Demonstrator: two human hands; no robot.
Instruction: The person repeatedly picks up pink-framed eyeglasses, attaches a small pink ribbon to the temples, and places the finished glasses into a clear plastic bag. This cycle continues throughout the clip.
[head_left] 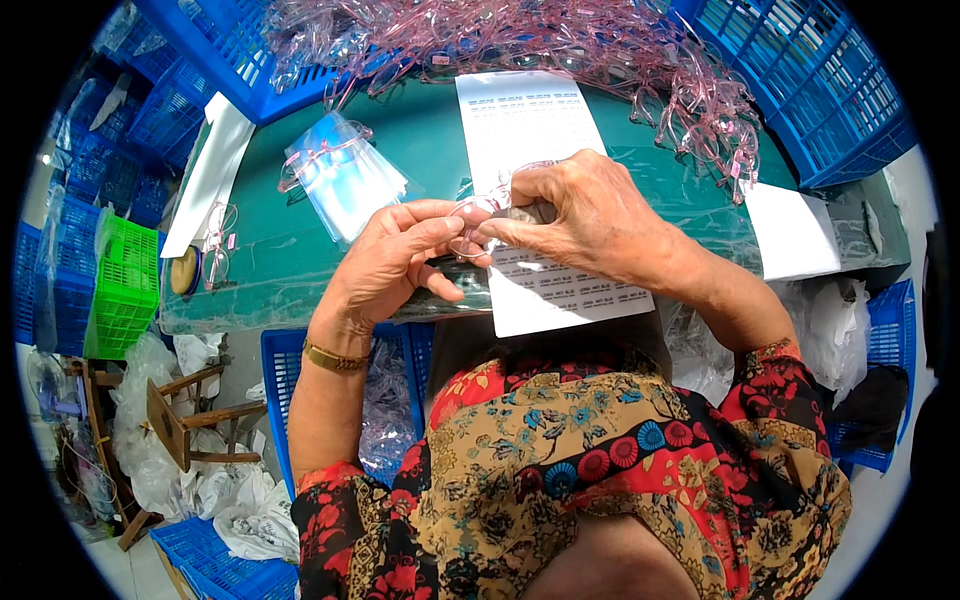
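My left hand (395, 250) pinches a pair of eyeglasses (466, 247) with thin, clear pinkish frames by one lens. From the other side my right hand (590, 215) closes on the same glasses, thumb and forefinger at the lens. A small grey piece (536, 212), whose kind I cannot make out, shows under the right hand's fingers. Below both hands lies a long white sheet of printed labels (575, 300), reaching over the table's near edge. To the left, a stack of clear plastic sleeves (345, 180) has another pair of pink glasses (325, 152) on top.
A heap of pink-framed glasses (480, 35) covers the far side of the green table (270, 270). Blue baskets (810, 80) stand at its corners. One pair of glasses (217, 245) and a round tin (184, 270) lie at left, white paper (793, 230) at right. A wooden stool (185, 425) stands on the floor.
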